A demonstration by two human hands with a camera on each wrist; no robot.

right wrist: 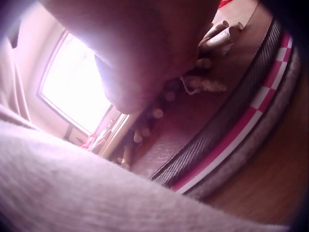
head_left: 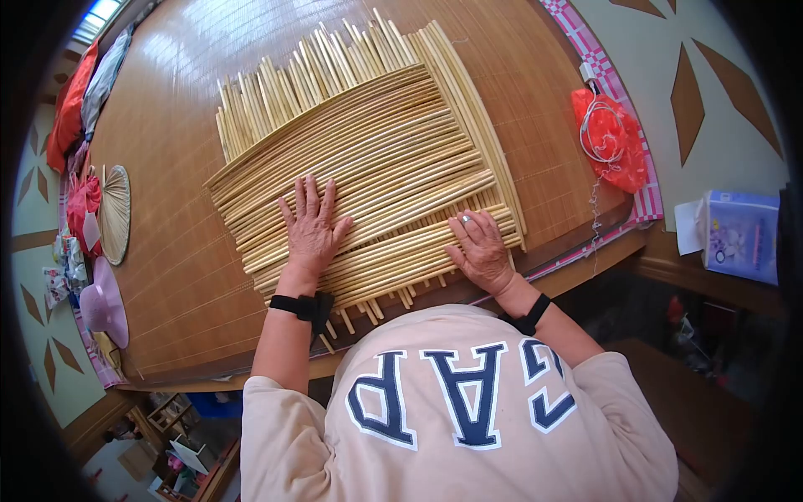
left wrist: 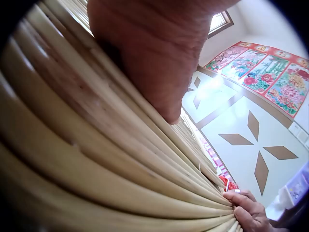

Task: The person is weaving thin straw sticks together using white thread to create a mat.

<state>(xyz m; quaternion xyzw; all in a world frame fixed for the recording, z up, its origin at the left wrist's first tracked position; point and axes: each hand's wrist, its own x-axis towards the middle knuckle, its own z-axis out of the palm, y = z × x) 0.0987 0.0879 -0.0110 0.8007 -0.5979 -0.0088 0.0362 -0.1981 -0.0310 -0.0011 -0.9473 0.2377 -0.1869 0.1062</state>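
In the head view, a broad layer of pale yellow, reed-like stalks (head_left: 368, 146) lies side by side over other stalks (head_left: 322, 63) running crosswise, whose ends stick out at the far side. My left hand (head_left: 311, 230) rests palm down on this layer, fingers spread. The right hand (head_left: 483, 255) lies on the near batch of stalks (head_left: 376, 268) at their right ends, fingers bent and thumb apart. A narrow gap separates this batch from the layer beyond. The left wrist view shows the right hand (left wrist: 248, 212) at the stalk ends. Stalk ends (right wrist: 157, 113) appear beneath the right hand in its wrist view.
A brown mat (head_left: 167, 251) covers the surface below. On the left lie a woven fan (head_left: 115, 213) and a pink hat (head_left: 104, 303). A red plastic bag (head_left: 615, 146) with a white cable sits on the right. The near edge runs close to the person's body.
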